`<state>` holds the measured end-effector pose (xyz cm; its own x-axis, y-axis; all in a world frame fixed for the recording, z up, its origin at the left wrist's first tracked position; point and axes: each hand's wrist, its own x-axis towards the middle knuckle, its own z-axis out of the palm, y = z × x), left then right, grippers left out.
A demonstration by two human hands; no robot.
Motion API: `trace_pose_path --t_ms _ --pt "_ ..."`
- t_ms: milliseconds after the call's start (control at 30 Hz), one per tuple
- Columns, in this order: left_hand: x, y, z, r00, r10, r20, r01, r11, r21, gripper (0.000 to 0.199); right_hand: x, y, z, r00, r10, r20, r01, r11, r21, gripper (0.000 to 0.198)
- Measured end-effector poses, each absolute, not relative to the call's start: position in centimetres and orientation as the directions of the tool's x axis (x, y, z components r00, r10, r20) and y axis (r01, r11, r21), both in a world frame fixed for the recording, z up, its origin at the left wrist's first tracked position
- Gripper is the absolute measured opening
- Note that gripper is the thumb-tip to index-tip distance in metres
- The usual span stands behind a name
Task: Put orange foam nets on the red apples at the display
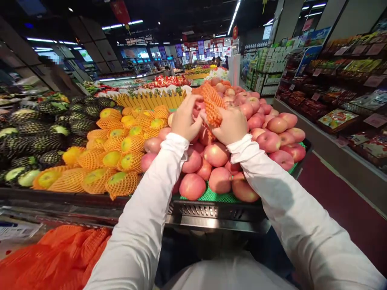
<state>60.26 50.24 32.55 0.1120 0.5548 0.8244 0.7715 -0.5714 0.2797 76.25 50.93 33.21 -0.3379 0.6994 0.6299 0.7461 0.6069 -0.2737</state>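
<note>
Netting [214, 100] — orange mesh — bunches at the right hand [231, 125], fingers grasping it; left hand [186, 117] curls alongside, hold unclear; work looks midway, nearest apples [192, 187] bare.

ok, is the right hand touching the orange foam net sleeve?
Touching. The head view shows the right hand gripping the orange foam net sleeve, thumb side against the mesh, no gap visible.

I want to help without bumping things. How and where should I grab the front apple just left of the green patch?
Probably from the front and above: hold the apple around its round middle, thumb one side, fingers the other. Its near face is uncovered, and green mat shows at its lower right; other apples sit behind.
</note>
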Motion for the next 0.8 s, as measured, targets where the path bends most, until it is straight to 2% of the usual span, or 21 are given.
trace_pose_path --t_ms 67,133,200,233,333,400,467,533,633,733,800 --pt "58.9 50.2 31.8 0.053 0.611 0.79 0.655 -0.618 0.434 0.039 76.5 51.0 32.6 -0.309 0.702 0.641 0.73 0.607 -0.313 0.049" --pt "57.8 50.2 31.3 0.009 0.685 0.729 0.468 -0.647 0.602 0.059 76.6 50.9 32.5 -0.289 0.713 0.639 0.73 0.596 -0.335 0.055" --pt "57.4 50.2 31.1 0.061 0.718 0.693 0.338 -0.668 0.663 0.062 76.4 50.9 32.5 -0.292 0.732 0.616 0.736 0.583 -0.345 0.055" --pt "57.4 50.1 31.1 0.11 0.713 0.692 0.338 -0.682 0.648 0.057 76.3 50.9 32.4 -0.312 0.745 0.59 0.735 0.582 -0.347 0.052" --pt "57.8 49.9 31.1 0.211 0.684 0.699 0.497 -0.69 0.525 0.043 75.8 51.0 31.8 -0.423 0.756 0.499 0.695 0.624 -0.357 0.04" --pt "57.9 50.0 31.1 0.178 0.675 0.716 0.555 -0.67 0.494 0.04 75.6 51.3 31.4 -0.478 0.741 0.472 0.658 0.658 -0.366 0.045" --pt "57.8 50.4 31.1 0.095 0.659 0.746 0.547 -0.66 0.515 0.04 75.5 51.5 31.2 -0.496 0.719 0.487 0.633 0.683 -0.364 0.048" --pt "57.5 50.8 31.1 0.003 0.65 0.76 0.529 -0.646 0.55 0.04 75.5 51.8 31.0 -0.501 0.695 0.517 0.6 0.709 -0.371 0.037" --pt "57.3 51.3 31.3 -0.121 0.638 0.761 0.493 -0.626 0.604 0.042 75.4 52.0 30.9 -0.435 0.701 0.565 0.553 0.703 -0.448 0.027" --pt "57.3 51.3 31.4 -0.177 0.618 0.766 0.474 -0.629 0.617 0.045 75.1 52.4 30.6 -0.253 0.722 0.644 0.486 0.671 -0.56 0.021" --pt "57.3 51.2 31.4 -0.17 0.622 0.764 0.478 -0.626 0.616 0.05 74.9 52.7 30.5 -0.13 0.728 0.674 0.373 0.665 -0.647 0.018"
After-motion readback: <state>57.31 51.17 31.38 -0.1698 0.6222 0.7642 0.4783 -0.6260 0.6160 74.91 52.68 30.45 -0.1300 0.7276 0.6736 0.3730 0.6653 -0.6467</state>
